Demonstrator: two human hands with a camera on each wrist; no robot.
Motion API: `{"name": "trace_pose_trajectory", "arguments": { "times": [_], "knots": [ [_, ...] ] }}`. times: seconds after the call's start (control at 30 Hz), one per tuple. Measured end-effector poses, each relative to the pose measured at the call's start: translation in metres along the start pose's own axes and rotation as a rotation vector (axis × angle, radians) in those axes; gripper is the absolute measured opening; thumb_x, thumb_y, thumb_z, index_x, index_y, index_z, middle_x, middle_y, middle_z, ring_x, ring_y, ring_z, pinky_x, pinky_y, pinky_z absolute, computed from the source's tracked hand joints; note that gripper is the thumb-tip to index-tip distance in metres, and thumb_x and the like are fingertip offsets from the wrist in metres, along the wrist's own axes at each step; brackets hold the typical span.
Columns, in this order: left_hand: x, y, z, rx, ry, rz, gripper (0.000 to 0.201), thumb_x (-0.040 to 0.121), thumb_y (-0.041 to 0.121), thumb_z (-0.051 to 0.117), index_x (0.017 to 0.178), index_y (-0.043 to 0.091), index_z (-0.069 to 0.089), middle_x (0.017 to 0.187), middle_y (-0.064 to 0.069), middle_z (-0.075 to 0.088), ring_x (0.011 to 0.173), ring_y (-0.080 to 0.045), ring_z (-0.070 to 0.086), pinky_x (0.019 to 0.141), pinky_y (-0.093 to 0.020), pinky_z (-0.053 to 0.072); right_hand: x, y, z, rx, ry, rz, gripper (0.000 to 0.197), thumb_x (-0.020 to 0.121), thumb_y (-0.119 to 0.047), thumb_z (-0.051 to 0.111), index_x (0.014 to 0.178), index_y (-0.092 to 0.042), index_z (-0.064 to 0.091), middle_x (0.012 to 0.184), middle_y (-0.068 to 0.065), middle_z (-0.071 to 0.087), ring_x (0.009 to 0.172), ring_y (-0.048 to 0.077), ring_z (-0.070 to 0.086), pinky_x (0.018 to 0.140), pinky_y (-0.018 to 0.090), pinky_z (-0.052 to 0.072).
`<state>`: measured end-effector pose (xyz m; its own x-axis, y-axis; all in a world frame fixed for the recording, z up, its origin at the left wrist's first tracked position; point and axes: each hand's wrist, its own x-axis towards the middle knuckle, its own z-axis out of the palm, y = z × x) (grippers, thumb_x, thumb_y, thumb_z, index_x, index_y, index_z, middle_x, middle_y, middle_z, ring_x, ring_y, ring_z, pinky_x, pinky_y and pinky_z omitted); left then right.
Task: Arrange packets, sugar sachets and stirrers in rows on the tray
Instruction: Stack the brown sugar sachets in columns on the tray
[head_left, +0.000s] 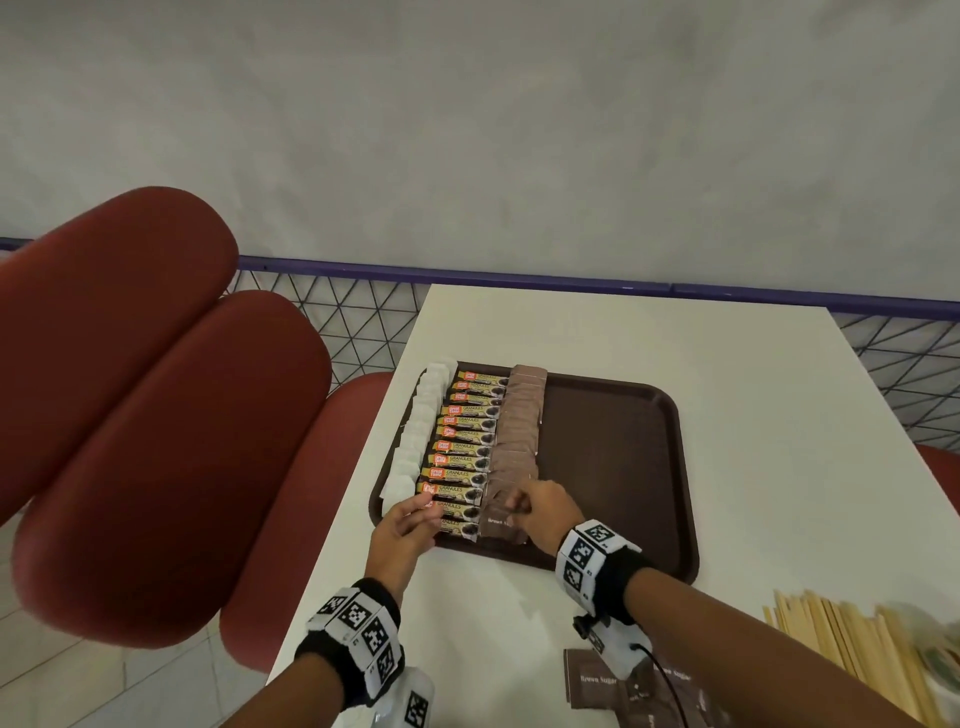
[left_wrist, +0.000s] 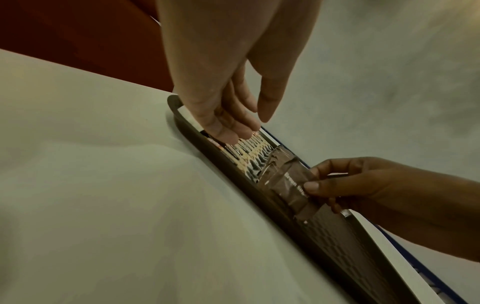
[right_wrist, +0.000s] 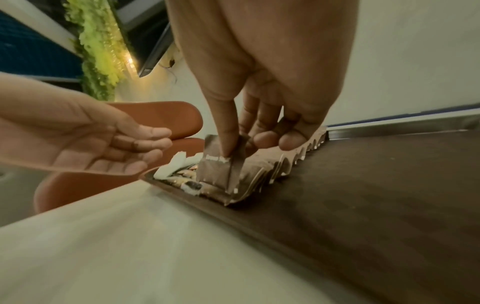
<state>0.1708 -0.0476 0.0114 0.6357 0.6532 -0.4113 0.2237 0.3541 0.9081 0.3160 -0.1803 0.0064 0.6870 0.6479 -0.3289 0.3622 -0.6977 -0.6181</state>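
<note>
A brown tray (head_left: 613, 441) on the white table holds three rows: white sachets (head_left: 415, 436) at the left, orange-and-black granule packets (head_left: 467, 447) in the middle, brown sugar sachets (head_left: 514, 431) to their right. My right hand (head_left: 519, 506) pinches one brown sugar sachet (right_wrist: 221, 170) upright at the near end of the brown row; the same sachet (left_wrist: 293, 185) shows in the left wrist view. My left hand (head_left: 421, 512) hovers over the nearest granule packets with relaxed fingers (left_wrist: 233, 131) and holds nothing.
Wooden stirrers (head_left: 841, 649) lie bundled at the table's front right. Loose brown sugar sachets (head_left: 597, 680) lie near the front edge under my right forearm. Red padded chairs (head_left: 156, 389) stand to the left. A mesh railing (head_left: 337, 322) runs behind the table.
</note>
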Motion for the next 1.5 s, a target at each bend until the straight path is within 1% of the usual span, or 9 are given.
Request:
{"name": "trace_pose_trajectory", "arguments": {
  "times": [0.07, 0.3, 0.5, 0.67, 0.93, 1.17, 1.27, 1.37, 1.5],
  "knots": [
    [-0.001, 0.000, -0.001, 0.003, 0.001, -0.009, 0.025, 0.083, -0.002, 0.062, 0.103, 0.012, 0.061, 0.095, -0.008, 0.065, 0.091, -0.020, 0.060, 0.072, -0.026, 0.047, -0.001, -0.002, 0.005, -0.106, -0.026, 0.004, 0.007, 0.082, -0.019, 0.062, 0.082, -0.026, 0.059, 0.109, 0.011, 0.060, 0.098, 0.027, 0.058, 0.088, 0.034, 0.049],
    [-0.004, -0.002, -0.007, 0.047, -0.021, -0.029, 0.026, 0.083, -0.007, 0.060, 0.104, 0.009, 0.061, 0.091, -0.008, 0.067, 0.088, -0.017, 0.061, 0.073, -0.026, 0.049, 0.002, -0.003, 0.012, -0.501, 0.108, -0.185, 0.036, 0.089, -0.024, 0.053, 0.123, -0.016, 0.047, 0.130, 0.005, 0.049, 0.121, 0.024, 0.038, 0.099, 0.034, 0.033],
    [-0.013, -0.004, -0.002, 0.143, -0.182, -0.096, 0.025, 0.077, -0.002, 0.067, 0.098, 0.010, 0.062, 0.088, -0.008, 0.068, 0.077, -0.015, 0.061, 0.065, -0.022, 0.051, -0.005, 0.002, 0.012, -0.468, 0.175, -0.163, 0.037, 0.088, -0.033, 0.055, 0.119, -0.015, 0.045, 0.126, 0.005, 0.045, 0.116, 0.024, 0.039, 0.096, 0.033, 0.035],
    [-0.023, -0.009, 0.015, 0.427, -0.436, -0.113, 0.020, 0.088, -0.001, 0.054, 0.099, 0.015, 0.061, 0.084, 0.001, 0.068, 0.074, -0.011, 0.061, 0.068, -0.022, 0.049, -0.032, 0.022, -0.005, -0.267, 0.267, -0.130, 0.027, 0.088, -0.033, 0.054, 0.110, -0.018, 0.050, 0.115, 0.002, 0.051, 0.108, 0.021, 0.043, 0.091, 0.031, 0.037],
    [-0.039, -0.025, 0.058, 0.718, -0.758, -0.027, 0.019, 0.086, 0.001, 0.060, 0.096, 0.018, 0.060, 0.083, 0.004, 0.061, 0.074, -0.004, 0.056, 0.064, -0.009, 0.044, -0.095, 0.085, -0.040, -0.154, 0.178, 0.085, 0.027, 0.084, -0.029, 0.061, 0.107, -0.017, 0.054, 0.113, 0.004, 0.052, 0.111, 0.023, 0.042, 0.093, 0.030, 0.037],
    [-0.051, -0.043, 0.085, 1.085, -0.907, 0.139, 0.067, 0.077, 0.019, 0.075, 0.134, 0.019, 0.040, 0.122, -0.001, 0.044, 0.095, -0.011, 0.047, 0.067, -0.003, 0.038, -0.150, 0.110, -0.060, -0.233, -0.112, 0.105, 0.077, 0.070, -0.055, 0.070, 0.131, -0.021, 0.039, 0.129, 0.005, 0.038, 0.122, 0.022, 0.034, 0.103, 0.034, 0.036],
    [-0.056, -0.052, 0.096, 1.196, -0.954, 0.216, 0.092, 0.069, 0.020, 0.080, 0.144, 0.016, 0.025, 0.133, -0.006, 0.036, 0.118, -0.015, 0.042, 0.092, -0.018, 0.040, -0.167, 0.112, -0.051, -0.523, -0.233, 0.046, 0.112, 0.060, -0.057, 0.075, 0.146, -0.019, 0.013, 0.145, 0.007, 0.023, 0.133, 0.026, 0.024, 0.110, 0.040, 0.032],
    [-0.062, -0.060, 0.106, 1.307, -0.949, 0.274, 0.104, 0.066, 0.026, 0.080, 0.147, 0.015, 0.016, 0.140, -0.007, 0.028, 0.130, -0.022, 0.033, 0.107, -0.031, 0.035, -0.174, 0.114, -0.034, -0.723, -0.209, -0.038, 0.119, 0.063, -0.056, 0.073, 0.148, -0.018, -0.001, 0.151, 0.009, 0.015, 0.138, 0.029, 0.017, 0.114, 0.042, 0.020],
    [-0.065, -0.064, 0.117, 1.396, -0.929, 0.290, 0.096, 0.069, 0.031, 0.077, 0.146, 0.014, 0.021, 0.139, -0.005, 0.028, 0.128, -0.024, 0.035, 0.106, -0.037, 0.038, -0.170, 0.111, -0.022, -0.755, -0.175, -0.019, 0.119, 0.063, -0.058, 0.072, 0.147, -0.016, -0.002, 0.151, 0.009, 0.015, 0.139, 0.028, 0.018, 0.116, 0.044, 0.018]
  ]
}}
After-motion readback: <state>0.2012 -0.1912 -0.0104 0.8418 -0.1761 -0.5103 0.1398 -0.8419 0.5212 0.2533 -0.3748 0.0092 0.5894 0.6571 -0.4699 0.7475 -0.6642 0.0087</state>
